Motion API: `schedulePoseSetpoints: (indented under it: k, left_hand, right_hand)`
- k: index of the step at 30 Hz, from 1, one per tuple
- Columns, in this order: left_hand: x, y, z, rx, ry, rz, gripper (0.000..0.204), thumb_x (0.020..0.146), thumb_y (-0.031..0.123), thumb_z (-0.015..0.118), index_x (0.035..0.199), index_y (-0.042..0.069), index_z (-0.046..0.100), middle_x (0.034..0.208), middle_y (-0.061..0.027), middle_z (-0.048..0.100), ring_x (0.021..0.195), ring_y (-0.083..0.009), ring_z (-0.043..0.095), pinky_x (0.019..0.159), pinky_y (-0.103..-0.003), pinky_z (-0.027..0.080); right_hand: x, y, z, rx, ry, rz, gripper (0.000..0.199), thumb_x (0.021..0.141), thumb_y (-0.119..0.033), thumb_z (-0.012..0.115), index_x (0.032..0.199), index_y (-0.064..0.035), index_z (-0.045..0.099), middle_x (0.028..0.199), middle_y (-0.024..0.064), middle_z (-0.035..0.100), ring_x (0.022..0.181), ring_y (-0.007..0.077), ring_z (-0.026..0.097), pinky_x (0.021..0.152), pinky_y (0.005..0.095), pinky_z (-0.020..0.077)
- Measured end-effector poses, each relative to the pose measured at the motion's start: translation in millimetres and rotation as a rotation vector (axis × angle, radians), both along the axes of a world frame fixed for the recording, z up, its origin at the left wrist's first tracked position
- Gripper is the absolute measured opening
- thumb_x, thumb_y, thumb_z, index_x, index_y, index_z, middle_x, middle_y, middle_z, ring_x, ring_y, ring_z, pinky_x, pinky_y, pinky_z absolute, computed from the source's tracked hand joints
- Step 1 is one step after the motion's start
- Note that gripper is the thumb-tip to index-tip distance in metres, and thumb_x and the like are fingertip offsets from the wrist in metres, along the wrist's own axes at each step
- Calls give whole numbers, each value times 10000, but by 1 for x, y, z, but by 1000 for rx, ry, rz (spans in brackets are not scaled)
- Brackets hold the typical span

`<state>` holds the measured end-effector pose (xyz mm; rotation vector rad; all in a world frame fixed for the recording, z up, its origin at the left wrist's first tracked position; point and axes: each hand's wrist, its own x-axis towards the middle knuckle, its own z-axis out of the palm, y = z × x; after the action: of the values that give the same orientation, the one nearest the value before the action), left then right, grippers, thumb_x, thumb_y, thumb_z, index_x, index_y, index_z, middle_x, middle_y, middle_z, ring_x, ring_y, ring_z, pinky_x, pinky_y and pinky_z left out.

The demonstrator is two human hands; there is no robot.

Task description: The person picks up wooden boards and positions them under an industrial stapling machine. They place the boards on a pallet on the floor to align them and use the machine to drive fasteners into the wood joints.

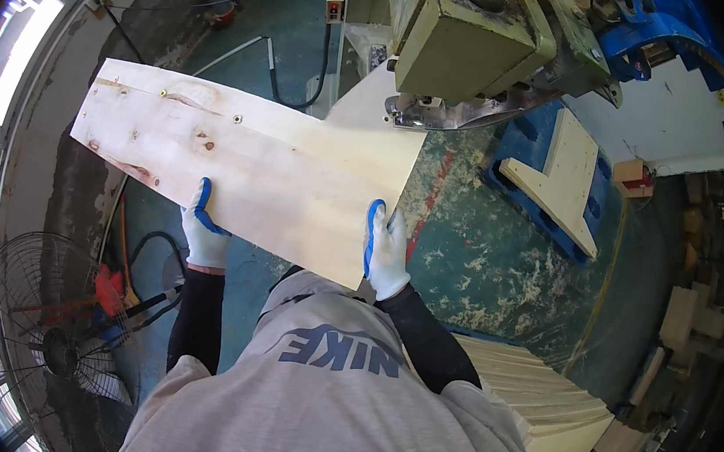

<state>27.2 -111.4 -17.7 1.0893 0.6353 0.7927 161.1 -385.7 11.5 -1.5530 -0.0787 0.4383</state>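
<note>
A large L-shaped plywood panel [279, 173] lies across my view, with knots and a few small round inserts or holes near its far edge. My left hand [205, 232], in a white glove with blue palm coating, is closed on its near edge, thumb on top. At its right edge my right hand [388, 251], gloved alike, is closed on the board with the thumb along the upper face. The fingers of both hands are partly hidden beneath it. The panel's far right corner reaches under the green machine head [473, 52], next to the metal arm [471, 114].
A similar cut panel [561, 181] lies on a blue pallet [526, 133] at the right. Stacked wooden boards [538, 399] stand close behind my right arm. A caged fan [58, 344] is at the lower left, near cables and a red object [110, 288]. Wood dust covers the green floor [506, 285].
</note>
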Motion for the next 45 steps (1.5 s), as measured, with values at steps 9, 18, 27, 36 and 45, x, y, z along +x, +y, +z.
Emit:
schedulePoseSetpoints:
  k: [9, 18, 27, 36, 45]
  left_hand:
    - [17, -2, 17, -329, -116, 63, 450, 969, 60, 625, 1397, 67, 489, 1239, -91, 616, 1089, -230, 651, 925, -392, 567]
    - [21, 6, 12, -325, -126, 93, 461, 962, 34, 616, 1403, 53, 483, 1238, -91, 619, 1085, -233, 651, 917, -406, 576]
    - [28, -5, 23, -306, -273, 108, 462, 976, 61, 632, 1412, 56, 478, 1297, -99, 607, 1082, -237, 657, 896, -398, 584]
    - [29, 0, 20, -160, -128, 239, 478, 929, -7, 674, 1379, 9, 512, 1277, -103, 624, 1099, -223, 642, 943, -360, 546]
    - [-14, 101, 42, 4, -1, 144, 433, 937, 30, 669, 1345, -32, 538, 1248, -115, 652, 1078, -208, 657, 955, -335, 529]
  right_hand:
    - [8, -5, -20, 52, 105, -10, 389, 1071, -323, 508, 1278, 6, 522, 1141, 63, 614, 1001, 123, 551, 890, 295, 462]
    - [-1, -2, -26, 51, 84, -40, 247, 1064, -281, 537, 1129, -43, 537, 854, -39, 516, 723, 41, 474, 610, 233, 416]
    - [-7, 8, -18, -45, -184, -91, 255, 1067, -280, 527, 1015, -33, 498, 794, -28, 474, 689, 55, 453, 576, 258, 401]
    - [-19, 14, -28, 10, -209, -139, 305, 1069, -292, 522, 1150, 2, 521, 897, 14, 554, 746, 75, 487, 637, 268, 437]
    - [-50, 41, -8, 256, 69, 191, 423, 1075, -305, 510, 1332, 30, 495, 1306, 112, 565, 1251, 177, 500, 1082, 325, 379]
